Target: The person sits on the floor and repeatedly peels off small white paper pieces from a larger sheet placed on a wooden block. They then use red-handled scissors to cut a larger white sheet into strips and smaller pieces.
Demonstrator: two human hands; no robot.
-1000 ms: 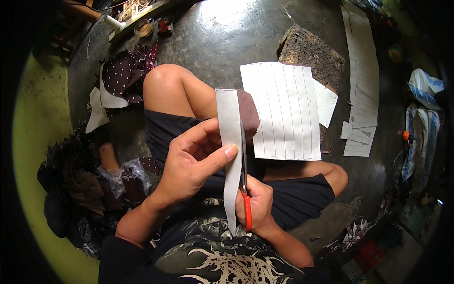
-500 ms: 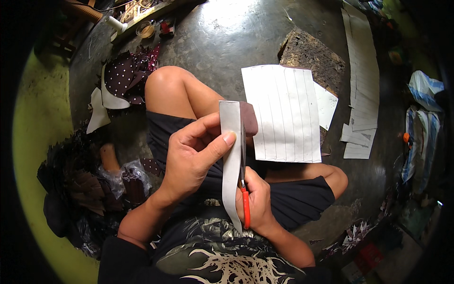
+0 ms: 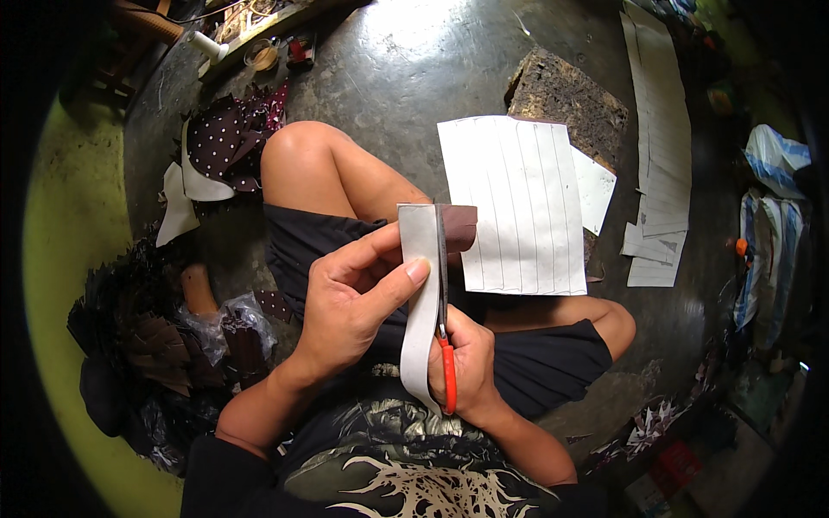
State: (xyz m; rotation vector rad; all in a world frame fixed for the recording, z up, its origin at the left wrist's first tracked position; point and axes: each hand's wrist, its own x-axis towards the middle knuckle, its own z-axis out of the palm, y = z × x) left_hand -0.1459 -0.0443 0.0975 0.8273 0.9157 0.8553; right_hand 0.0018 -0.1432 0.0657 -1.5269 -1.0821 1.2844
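Holding a pale strip (image 3: pixel 421 302) above our lap | left hand (image 3: pixel 350 311) pinched on the strip | right hand (image 3: pixel 466 367) clamped on red-handled scissors (image 3: pixel 443 319), just right of the strip.

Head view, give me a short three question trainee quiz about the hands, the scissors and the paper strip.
1. True or false: the left hand pinches the long white paper strip between thumb and fingers.
2. Which hand holds the red-handled metal scissors?
A. left
B. right
C. neither
3. Fill in: the white lined paper sheet rests partly on the person's ____.

Key:
1. True.
2. B, the right hand.
3. Leg; the sheet lies over the bare right leg and the dark floor.
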